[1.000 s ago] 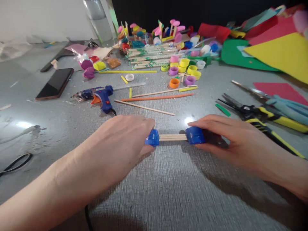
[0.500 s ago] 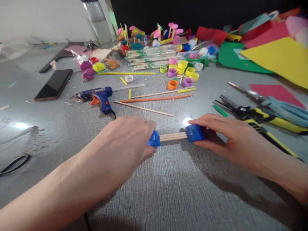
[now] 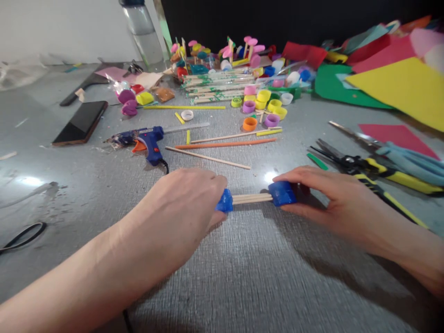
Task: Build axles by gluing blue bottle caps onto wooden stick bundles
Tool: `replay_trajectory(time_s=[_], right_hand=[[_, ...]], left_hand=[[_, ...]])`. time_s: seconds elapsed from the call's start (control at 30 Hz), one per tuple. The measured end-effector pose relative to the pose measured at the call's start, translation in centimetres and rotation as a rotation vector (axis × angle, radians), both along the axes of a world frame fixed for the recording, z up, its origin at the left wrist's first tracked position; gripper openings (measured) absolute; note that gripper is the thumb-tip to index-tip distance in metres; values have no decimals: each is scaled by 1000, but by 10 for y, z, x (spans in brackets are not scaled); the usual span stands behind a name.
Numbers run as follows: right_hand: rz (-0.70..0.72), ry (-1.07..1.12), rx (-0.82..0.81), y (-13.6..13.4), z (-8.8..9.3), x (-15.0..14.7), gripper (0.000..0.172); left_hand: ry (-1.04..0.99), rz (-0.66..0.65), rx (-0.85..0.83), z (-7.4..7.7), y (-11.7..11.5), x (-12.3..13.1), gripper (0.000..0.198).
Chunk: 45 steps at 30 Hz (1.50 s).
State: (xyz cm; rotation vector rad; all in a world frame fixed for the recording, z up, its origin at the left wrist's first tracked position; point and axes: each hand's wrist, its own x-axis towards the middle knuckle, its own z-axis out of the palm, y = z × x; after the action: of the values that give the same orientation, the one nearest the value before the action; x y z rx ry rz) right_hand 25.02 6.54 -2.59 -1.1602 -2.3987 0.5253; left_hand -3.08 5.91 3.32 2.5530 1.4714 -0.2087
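Several pale wooden sticks lie side by side and join two blue bottle caps just above or on the grey table. My left hand is closed round the left blue cap, its fingers partly hiding it. The right blue cap sits between the thumb and fingers of my right hand, pinched from the right side. Beyond my hands lie a loose wooden stick and an orange stick.
A blue hot glue gun with its cord lies back left, near a phone. Pliers and scissors rest at right. Farther back are coloured caps, wrapped sticks, yellow sheets and a water bottle.
The view has shifted slightly, and both hands with the caps and sticks appear a little farther right. Both hands keep the same grip.
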Motion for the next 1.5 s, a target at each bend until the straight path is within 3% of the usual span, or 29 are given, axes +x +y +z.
replay_trajectory(time_s=[0.17,0.27,0.4,0.57,0.77,1.03,1.27,1.5], right_hand=[[-11,-15,-1,-1,-1,-1,27],[2,-22,-18,-1,0,-1,25],[16,-5,-27,-1,1,-3,26],[14,24,-48,-1,2,-5,24],[16,16,-51,-1,3,-6,26],[41,-1,-28,0,2,-6,26],[35,11,-43,0,2,-6,26],[46,17,-31,0,2,-7,26]], left_hand=[[13,-72,205,0,-3,-1,40],[-58,-70,254,2,0,6,39],[-34,-118,97,5,10,21,31],[-55,-179,-31,1,22,33,36],[-190,-154,-218,-3,33,39,26],[-364,-16,-343,-9,37,37,18],[-321,-94,-240,-16,35,36,8],[-278,-166,-76,-21,28,38,17]])
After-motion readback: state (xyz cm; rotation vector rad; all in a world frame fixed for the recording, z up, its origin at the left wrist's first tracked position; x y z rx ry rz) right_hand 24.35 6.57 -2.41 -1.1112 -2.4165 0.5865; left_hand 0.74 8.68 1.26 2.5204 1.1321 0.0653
